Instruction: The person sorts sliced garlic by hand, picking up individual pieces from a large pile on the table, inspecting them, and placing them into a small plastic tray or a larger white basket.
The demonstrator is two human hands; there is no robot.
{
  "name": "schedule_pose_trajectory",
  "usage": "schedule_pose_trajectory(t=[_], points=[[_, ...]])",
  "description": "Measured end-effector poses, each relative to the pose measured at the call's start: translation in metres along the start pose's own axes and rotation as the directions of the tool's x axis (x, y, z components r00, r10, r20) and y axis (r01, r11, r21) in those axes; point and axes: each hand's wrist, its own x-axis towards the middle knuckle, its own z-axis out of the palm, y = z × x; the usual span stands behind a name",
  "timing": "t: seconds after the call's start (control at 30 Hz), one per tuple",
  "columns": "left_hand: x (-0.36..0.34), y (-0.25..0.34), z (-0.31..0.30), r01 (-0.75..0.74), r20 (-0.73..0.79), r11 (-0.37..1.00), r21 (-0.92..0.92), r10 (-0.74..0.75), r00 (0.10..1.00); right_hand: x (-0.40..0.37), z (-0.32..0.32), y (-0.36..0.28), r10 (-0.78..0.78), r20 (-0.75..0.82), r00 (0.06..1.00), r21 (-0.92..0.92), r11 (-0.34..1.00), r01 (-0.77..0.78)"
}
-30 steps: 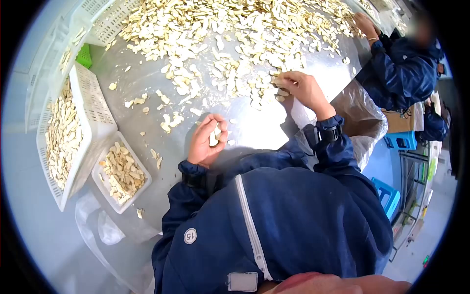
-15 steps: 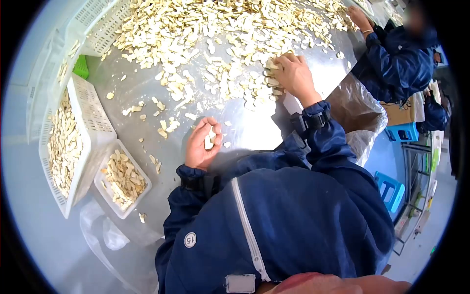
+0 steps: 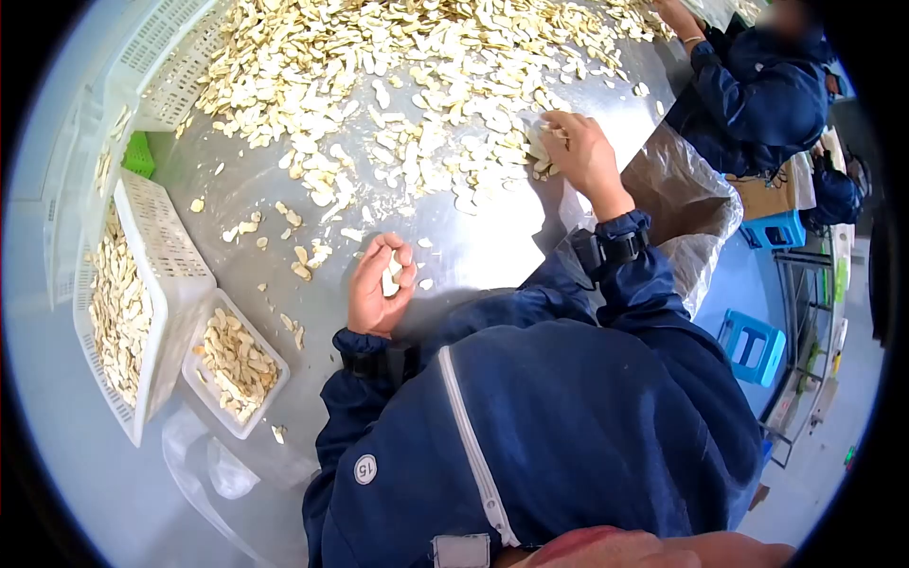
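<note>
A wide heap of pale sliced pieces (image 3: 417, 66) covers the far part of a steel table (image 3: 483, 248). My left hand (image 3: 376, 289) rests near the table's front edge, fingers curled around a few pale slices (image 3: 389, 276). My right hand (image 3: 579, 151) reaches into the near edge of the heap, its fingertips pinching slices there. Both arms wear dark blue sleeves.
A small white tray (image 3: 232, 362) and a larger white basket (image 3: 142, 284), both holding slices, stand at the left. More white baskets (image 3: 166, 47) are stacked at the back left. Another person in blue (image 3: 757, 90) works at the far right. A clear plastic bag (image 3: 686, 204) hangs at the table's right edge.
My right hand has shifted slightly right along the heap's edge, still picking at slices. My left hand stays curled on its slices.
</note>
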Motion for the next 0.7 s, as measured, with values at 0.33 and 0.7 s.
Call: schedule_pose_trajectory(t=[0.33, 0.7], points=[[0.0, 0.0, 0.003, 0.002, -0.032, 1.0, -0.012, -0.002, 0.999, -0.001, -0.006, 0.008, 0.123, 0.055, 0.991, -0.059, 0.991, -0.12], [-0.001, 0.0, 0.001, -0.007, -0.032, 1.0, -0.017, 0.007, 0.999, 0.016, 0.032, 0.002, -0.186, -0.079, 0.979, -0.134, 0.975, 0.175]])
